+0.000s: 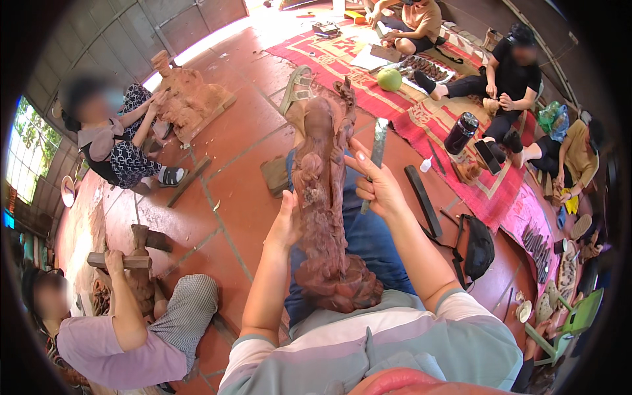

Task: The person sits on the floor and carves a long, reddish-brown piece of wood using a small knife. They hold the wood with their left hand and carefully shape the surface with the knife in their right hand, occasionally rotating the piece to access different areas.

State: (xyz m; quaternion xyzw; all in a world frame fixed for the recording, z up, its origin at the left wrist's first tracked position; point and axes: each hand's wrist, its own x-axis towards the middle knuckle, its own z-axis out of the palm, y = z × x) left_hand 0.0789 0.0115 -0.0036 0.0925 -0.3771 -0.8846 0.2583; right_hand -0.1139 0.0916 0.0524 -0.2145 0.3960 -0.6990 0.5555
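Well, your left hand (284, 220) is set against the 9 o'clock side of the reddish-brown wooden statue (322, 214), thumb pointing up; its fingers are hidden behind the wood, so how tightly they close cannot be told. Your right hand (378, 184), on the statue's 3 o'clock side, is half open: the first fingers stretch out toward the wood, while the others curl in to hold a flat grey strip (380, 141) between fingers and thumb. Whether those fingertips touch the statue is unclear. The statue lies along your lap, its petalled base (339, 283) toward your striped shirt (421, 336) and its top toward 12 o'clock, over your blue trousers (378, 243).

From the statue, you have a wood block (273, 174) near at 10 o'clock and a strapped sandal (299, 89) just left of 12. A long dark bar (422, 197) lies on the tiles at 3, with a black bag (477, 249) just beyond it. Farther out, a green round fruit (390, 79) sits at 1 and a black flask (461, 133) at 2, on the red patterned mat (359, 56). At 10, a co-worker (102, 141) sits by a broad carving (191, 99); at 8, another person (118, 349) grips a wooden bar (135, 262).
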